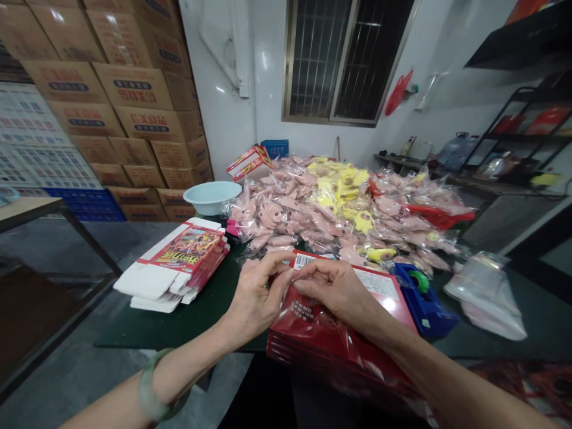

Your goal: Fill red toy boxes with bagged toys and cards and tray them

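Note:
My left hand (261, 293) and my right hand (335, 292) meet in front of me, thumbs and forefingers pinched close together. Between them they grip the edge of a clear plastic bag (346, 339), whose shiny film hangs down over a stack of red printed boxes (290, 342). The top box has a barcode and a pale text panel. A green bangle (154, 381) circles my left wrist. Just right of the boxes stands a blue tape dispenser (424, 307) with a green roll.
Bagged pink and yellow star-shaped plush toys (304, 208) are heaped across the green table (147, 330). Flat printed cartons (183, 256) lie left, near a pale blue basin (212, 196). Clear bags (489, 292) lie right. Brown cartons (143, 89) are stacked against the wall.

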`<state>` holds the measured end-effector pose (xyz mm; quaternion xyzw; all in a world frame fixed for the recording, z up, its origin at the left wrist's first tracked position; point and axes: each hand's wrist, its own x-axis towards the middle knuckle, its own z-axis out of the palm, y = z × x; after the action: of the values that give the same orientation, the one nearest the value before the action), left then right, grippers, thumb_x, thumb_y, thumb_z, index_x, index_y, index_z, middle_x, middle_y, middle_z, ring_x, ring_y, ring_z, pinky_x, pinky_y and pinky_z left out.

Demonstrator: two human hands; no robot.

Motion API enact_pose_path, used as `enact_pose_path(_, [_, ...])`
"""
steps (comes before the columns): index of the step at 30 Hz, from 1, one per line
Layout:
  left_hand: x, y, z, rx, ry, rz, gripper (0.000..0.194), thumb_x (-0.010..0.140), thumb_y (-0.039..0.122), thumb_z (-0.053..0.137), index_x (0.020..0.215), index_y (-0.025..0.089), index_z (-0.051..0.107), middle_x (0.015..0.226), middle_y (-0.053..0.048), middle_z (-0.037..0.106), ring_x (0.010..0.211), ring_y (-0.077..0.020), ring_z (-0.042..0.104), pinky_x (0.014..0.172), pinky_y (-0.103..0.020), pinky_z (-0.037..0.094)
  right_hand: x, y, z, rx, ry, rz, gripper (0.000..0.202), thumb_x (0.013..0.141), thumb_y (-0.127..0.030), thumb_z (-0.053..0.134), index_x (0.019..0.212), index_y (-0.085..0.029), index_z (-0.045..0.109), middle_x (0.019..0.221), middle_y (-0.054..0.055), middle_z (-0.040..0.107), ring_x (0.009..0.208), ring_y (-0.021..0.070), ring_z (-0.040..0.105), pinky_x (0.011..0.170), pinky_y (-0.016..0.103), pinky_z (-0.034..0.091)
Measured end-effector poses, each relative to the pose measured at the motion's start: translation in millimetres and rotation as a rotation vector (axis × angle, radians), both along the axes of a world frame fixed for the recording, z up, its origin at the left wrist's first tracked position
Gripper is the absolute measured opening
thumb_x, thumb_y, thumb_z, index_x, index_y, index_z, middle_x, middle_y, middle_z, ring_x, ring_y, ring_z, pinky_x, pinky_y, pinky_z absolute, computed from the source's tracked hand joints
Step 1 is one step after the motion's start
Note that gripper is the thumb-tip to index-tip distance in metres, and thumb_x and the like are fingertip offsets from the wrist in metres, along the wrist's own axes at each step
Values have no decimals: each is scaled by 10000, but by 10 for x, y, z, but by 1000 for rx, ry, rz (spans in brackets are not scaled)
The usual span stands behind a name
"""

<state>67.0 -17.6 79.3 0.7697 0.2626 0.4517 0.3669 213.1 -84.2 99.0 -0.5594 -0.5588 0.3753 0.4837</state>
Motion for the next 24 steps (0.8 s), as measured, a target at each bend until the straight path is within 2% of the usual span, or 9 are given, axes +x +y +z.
enact_pose_path(2, [0, 3, 53, -70, -74, -17, 229, 779, 252, 603, 1004, 220, 629, 683, 0, 663, 602, -128, 576, 575, -220, 404, -11, -11, -35, 50, 3, -20, 186, 741, -340, 608, 671, -168, 611, 478, -69, 434, 409, 60, 327, 414, 202, 254])
enact_pose_path(4, [-33, -22, 131, -213, -137, -37, 175, 772, 283, 612, 923, 195, 625, 616, 16, 620, 519, -104, 535, 522, -210, 397, -18, -32, -86, 125, -80, -55, 177, 780, -311, 581, 673, -177, 624, 493, -57, 484, 420, 71, 382, 429, 207, 305])
enact_pose_path(6, [-100, -80, 206, -429, -132, -93, 166, 767, 334, 619, 765, 169, 602, 534, 28, 570, 409, -66, 460, 412, -178, 326, -20, -58, -146, 236, -262, -95, 154, 820, -253, 547, 725, -189, 651, 551, -37, 567, 475, 90, 475, 479, 217, 365])
enact_pose_path(9, [-211, -201, 266, -779, -20, -254, 332, 746, 418, 632, 584, 140, 550, 466, 17, 539, 316, -30, 406, 309, -139, 195, -23, -99, -222, 447, -604, -151, 194, 868, -207, 497, 779, -197, 669, 677, 3, 666, 588, 121, 576, 573, 241, 415])
enact_pose_path(12, [-252, -290, 266, -1019, 2, -362, 334, 713, 437, 663, 609, 129, 586, 527, -16, 596, 331, -59, 499, 277, -120, 244, -35, -129, -239, 624, -859, -191, 269, 904, -212, 459, 717, -186, 651, 654, 19, 664, 575, 125, 575, 576, 251, 399])
enact_pose_path(15, [-220, -303, 248, -1100, -98, -388, 291, 692, 405, 693, 666, 125, 617, 617, -39, 645, 377, -90, 565, 284, -127, 336, -55, -153, -211, 761, -996, -213, 298, 908, -178, 450, 659, -178, 614, 577, 11, 615, 540, 121, 537, 554, 255, 360])
enact_pose_path(19, [-171, -257, 216, -1130, -220, -400, 267, 710, 384, 688, 722, 122, 639, 581, -24, 622, 403, -105, 583, 303, -139, 388, -71, -194, -176, 824, -1089, -208, 306, 905, -134, 418, 657, -175, 591, 536, 1, 553, 502, 116, 459, 520, 265, 312])
enact_pose_path(24, [-166, -230, 174, -1165, -253, -396, 239, 690, 324, 717, 640, 120, 603, 543, 0, 583, 416, -102, 578, 343, -157, 437, -78, -231, -166, 890, -1103, -187, 264, 899, -110, 409, 753, -150, 626, 543, 10, 560, 525, 124, 476, 528, 270, 310])
